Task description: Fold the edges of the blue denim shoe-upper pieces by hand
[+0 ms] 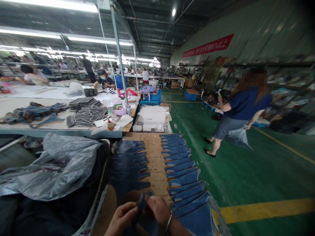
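Note:
Both hands meet at the near end of a long cardboard-topped board (154, 147). Between the fingers is a small dark blue fabric piece (142, 202). My left hand (123, 214) pinches it from the left; my right hand (158, 209), with a metal bangle at the wrist, grips it from the right. Its lower part is dim and partly hidden by the hands. Blue fabric pieces (184, 182) lie overlapped in a row along the board's right side. A matching row of darker blue pieces (129, 164) runs down the left side.
A bin with a grey plastic bag (61, 177) over black material stands at left. Beyond is a worktable (56, 126) with stacked grey cut pieces (88, 111) and a glue bottle (110, 124). White sheets (152, 118) fill a crate ahead. A person (242, 105) carrying a bag stands on the green floor at right.

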Available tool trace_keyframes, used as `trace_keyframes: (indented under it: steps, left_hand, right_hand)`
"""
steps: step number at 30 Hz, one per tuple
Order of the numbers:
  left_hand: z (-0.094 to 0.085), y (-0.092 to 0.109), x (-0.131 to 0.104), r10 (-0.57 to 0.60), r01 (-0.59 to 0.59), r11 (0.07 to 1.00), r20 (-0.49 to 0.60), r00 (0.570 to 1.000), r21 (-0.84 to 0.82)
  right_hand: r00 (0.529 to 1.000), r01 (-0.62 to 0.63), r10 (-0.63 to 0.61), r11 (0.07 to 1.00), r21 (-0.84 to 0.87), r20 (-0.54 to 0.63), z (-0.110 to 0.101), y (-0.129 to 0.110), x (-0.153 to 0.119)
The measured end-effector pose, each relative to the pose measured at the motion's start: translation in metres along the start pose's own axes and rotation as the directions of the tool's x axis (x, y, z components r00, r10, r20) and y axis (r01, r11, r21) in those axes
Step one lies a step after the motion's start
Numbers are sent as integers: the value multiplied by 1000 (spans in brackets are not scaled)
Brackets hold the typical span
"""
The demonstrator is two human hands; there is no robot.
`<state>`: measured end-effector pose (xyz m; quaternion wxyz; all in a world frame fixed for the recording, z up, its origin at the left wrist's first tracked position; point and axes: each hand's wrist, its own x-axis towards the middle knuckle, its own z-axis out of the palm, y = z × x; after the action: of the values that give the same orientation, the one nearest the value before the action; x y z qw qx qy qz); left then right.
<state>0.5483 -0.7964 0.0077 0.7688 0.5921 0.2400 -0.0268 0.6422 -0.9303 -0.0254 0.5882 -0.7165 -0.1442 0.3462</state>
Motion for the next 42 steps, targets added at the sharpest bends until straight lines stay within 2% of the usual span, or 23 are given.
trace_keyframes:
  steps: [2, 3, 5, 8, 11, 16, 21, 24, 27, 32, 39, 42]
  left_hand:
    - [-2, 0, 0, 12, -12, 1000, -24, 1000, 2]
    - [-4, -2, 1, 18, -18, 1000, -38, 999, 13]
    - [-8, -8, 5, 32, -29, 999, -68, 997, 36]
    - [-11, -20, 9, 54, -51, 998, -90, 994, 36]
    - [-11, -27, 11, 57, -54, 998, -75, 996, 35]
    - [-5, -24, 8, 93, -81, 993, -147, 985, 86]
    - [-8, -33, 12, 86, -69, 992, -162, 983, 104]
    - [-12, -41, 14, 54, -44, 997, -163, 985, 62]
    - [-17, -41, 15, 7, -3, 999, -132, 991, 33]
    - [-25, -40, 17, -147, 150, 988, -91, 985, 30]
    - [-34, -60, 19, -233, 214, 955, -71, 970, -205]
    - [-38, -60, 18, -179, 144, 935, -79, 981, -324]
  right_hand:
    - [992, 87, -106, 967, -241, -67, -1, -4, -7]
    - [985, 133, -159, 949, -286, -72, 0, -7, -10]
    - [974, 208, -225, 937, -279, -28, 2, -16, -17]
    - [966, 255, -257, 927, -275, 29, 6, -24, -20]
    - [973, 226, -229, 936, -268, 23, 11, -22, -17]
    - [994, 102, -108, 974, -202, -22, 20, -12, -9]
    - [990, 106, -122, 975, -196, -73, 29, -10, -4]
    - [986, 120, -145, 960, -251, -83, 30, -12, -3]
    - [983, 106, -150, 933, -343, -104, 30, -12, -3]
    - [981, 123, -176, 883, -453, -77, 33, 0, 0]
    - [961, 222, -274, 828, -515, -26, 42, 12, 6]
    - [966, 215, -258, 866, -451, -34, 45, 16, 9]
